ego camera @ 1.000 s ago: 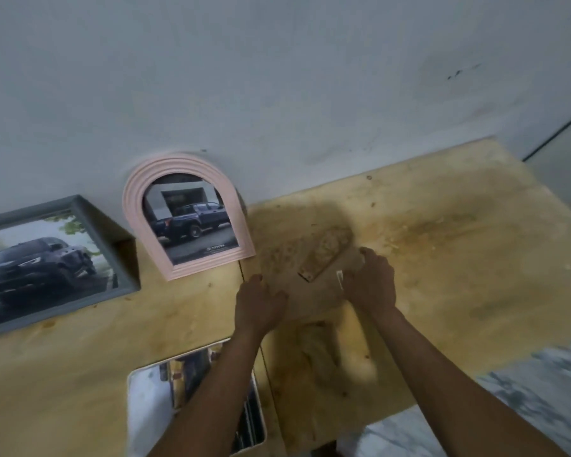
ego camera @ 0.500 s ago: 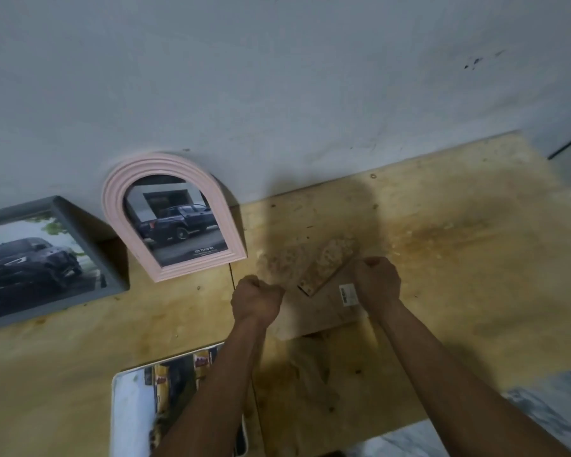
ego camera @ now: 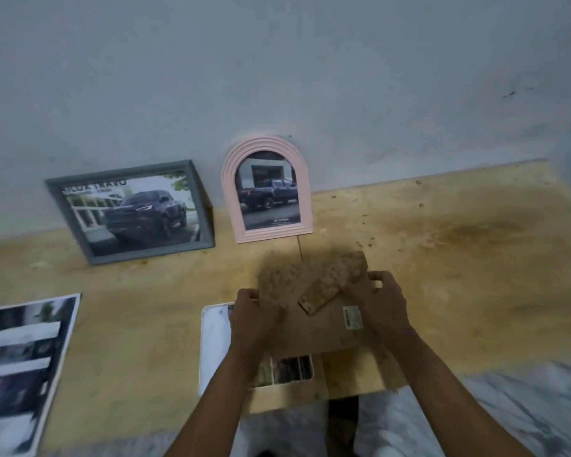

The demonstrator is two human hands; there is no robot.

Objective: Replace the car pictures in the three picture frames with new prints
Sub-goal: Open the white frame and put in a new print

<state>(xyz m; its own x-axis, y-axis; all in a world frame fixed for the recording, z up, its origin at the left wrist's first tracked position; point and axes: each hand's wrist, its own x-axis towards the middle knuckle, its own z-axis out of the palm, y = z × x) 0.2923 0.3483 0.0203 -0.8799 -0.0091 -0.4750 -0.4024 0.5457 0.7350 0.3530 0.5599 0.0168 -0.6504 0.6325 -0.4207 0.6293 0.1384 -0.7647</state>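
A brown backing board with a fold-out stand is held over a white frame lying on the table. My left hand grips the board's left edge and my right hand grips its right edge. A car print shows under the board's near edge. A grey rectangular frame and a pink arched frame, both with dark truck pictures, lean against the wall.
Loose car prints lie at the left of the wooden table. The grey wall runs behind the frames. The table's near edge and a marbled floor sit below my arms.
Both hands have carried the backing board leftward and toward me, so that it now lies over the white frame. The view has swung left, bringing the grey frame and loose prints fully in.
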